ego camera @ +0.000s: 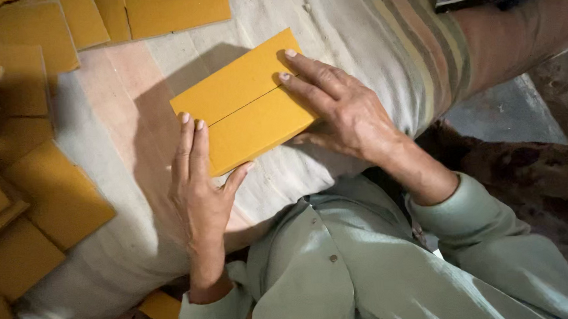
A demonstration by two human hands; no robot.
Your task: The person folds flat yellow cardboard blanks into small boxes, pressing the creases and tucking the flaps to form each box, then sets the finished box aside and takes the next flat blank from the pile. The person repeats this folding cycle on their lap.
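Your left hand [198,183] lies flat, fingers together, against the folded yellow cardboard piece [242,103] on the pale cloth-covered surface [119,103]. Your right hand [340,111] presses spread fingers on its flaps. Loose yellow cardboard sheets [31,160] lie nearby.

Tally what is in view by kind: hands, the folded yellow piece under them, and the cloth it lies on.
Hands: 2, left hand and right hand
Folded yellow card envelope: 1
Striped cloth: 1
Total: 4
Loose yellow sheets overlap at left, uncounted.
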